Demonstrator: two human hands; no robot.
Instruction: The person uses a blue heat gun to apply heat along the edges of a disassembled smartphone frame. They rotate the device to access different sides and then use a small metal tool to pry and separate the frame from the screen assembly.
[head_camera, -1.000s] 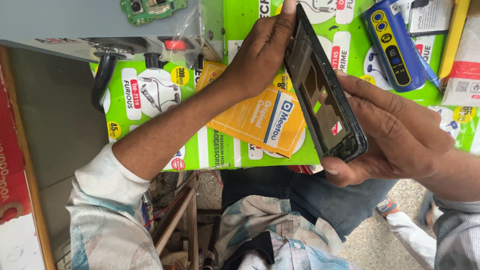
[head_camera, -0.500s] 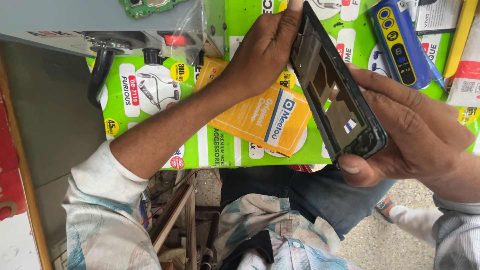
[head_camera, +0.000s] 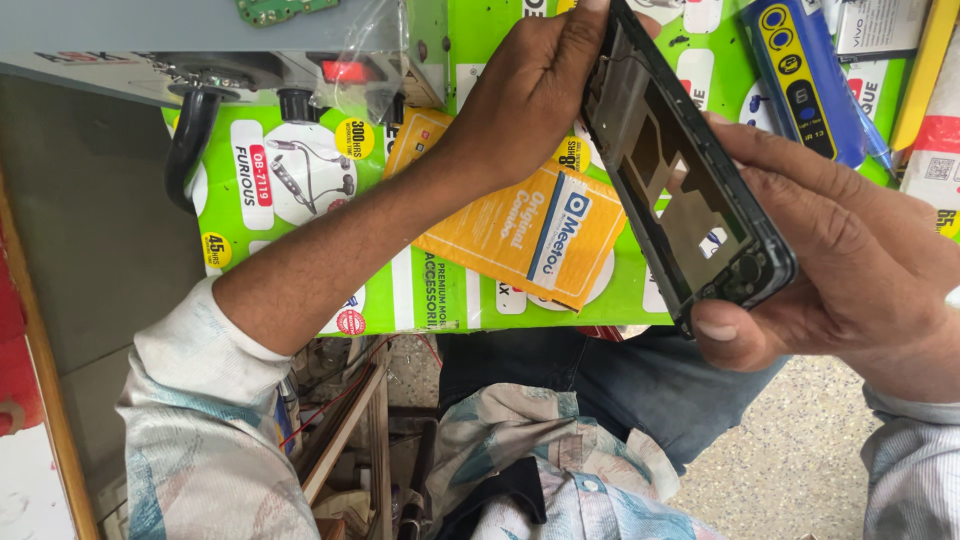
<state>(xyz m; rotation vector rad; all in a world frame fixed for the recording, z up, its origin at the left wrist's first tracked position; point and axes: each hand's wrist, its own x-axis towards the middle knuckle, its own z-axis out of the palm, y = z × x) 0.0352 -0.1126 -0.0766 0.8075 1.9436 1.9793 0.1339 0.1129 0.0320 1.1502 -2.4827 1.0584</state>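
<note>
Head view, looking down over my lap: both my hands are on the black, hollowed-out phone frame (head_camera: 690, 190), which I hold up above the green printed sheet (head_camera: 440, 290) covering the bench. Against the picture a second ago, the frame has tipped and slid a little to the right, so its open inner face turns more fully toward me and its lower corner sits deeper in my right palm. I take that to mean I am turning it over to look it through rather than setting it down.

My right hand (head_camera: 850, 270) is closed around the frame's lower end, thumb pressed on the near edge, fingers lying along the far side. My left hand (head_camera: 535, 95) is closed on the upper end, fingers curled over the top edge.

The frame is a thin, dark rectangular shell with a wide cut-out in the middle; the bench shows through it. Small round openings sit near the lower corner.

Under my left wrist lies an orange and blue flat packet (head_camera: 520, 235). A blue handheld gadget with yellow buttons (head_camera: 805, 75) lies beyond the frame, apart from it.
</note>
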